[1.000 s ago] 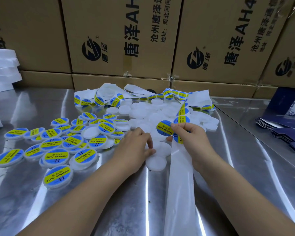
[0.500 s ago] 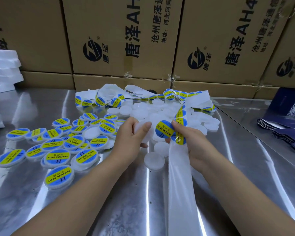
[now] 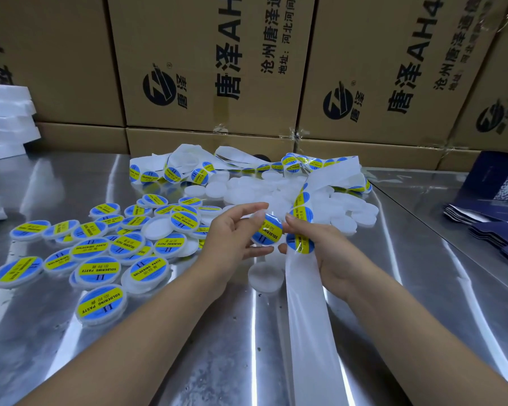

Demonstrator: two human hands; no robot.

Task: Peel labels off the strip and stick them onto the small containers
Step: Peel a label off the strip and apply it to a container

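My left hand (image 3: 232, 235) holds a small white round container (image 3: 266, 231) up above the steel table, thumb and fingers around its rim. A blue and yellow round label lies on its face. My right hand (image 3: 317, 244) pinches the label's right edge and also grips the white backing strip (image 3: 305, 288), which runs from the far pile down toward me. Another label (image 3: 301, 244) sits on the strip by my right fingers. One bare container (image 3: 265, 278) lies on the table just below my hands.
Several labelled containers (image 3: 97, 269) are spread at the left. A heap of bare white containers (image 3: 276, 189) and used strip (image 3: 188, 162) lies behind. Cardboard boxes (image 3: 206, 63) wall the back. Dark blue folded cartons (image 3: 493, 230) sit at the right, white foam (image 3: 6, 121) at far left.
My left hand picked a bare container off the table and lifted it. My right hand brought the peeled label leftward onto it.
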